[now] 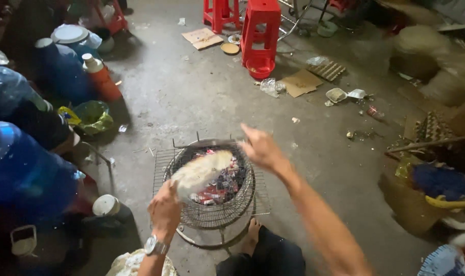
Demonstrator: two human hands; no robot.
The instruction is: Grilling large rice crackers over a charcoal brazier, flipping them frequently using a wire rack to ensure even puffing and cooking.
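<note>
A pale, flat, blurred fan (201,173) is gripped by the left hand (165,208) over a round charcoal grill (214,186). The right hand (260,148) is held open above its wire grate (207,214)

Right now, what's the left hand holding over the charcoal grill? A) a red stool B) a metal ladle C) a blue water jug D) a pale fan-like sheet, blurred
D: the left hand grips a pale fan-like sheet, motion-blurred, over the glowing coals of the grill; the right hand is empty above the far rim.
</note>
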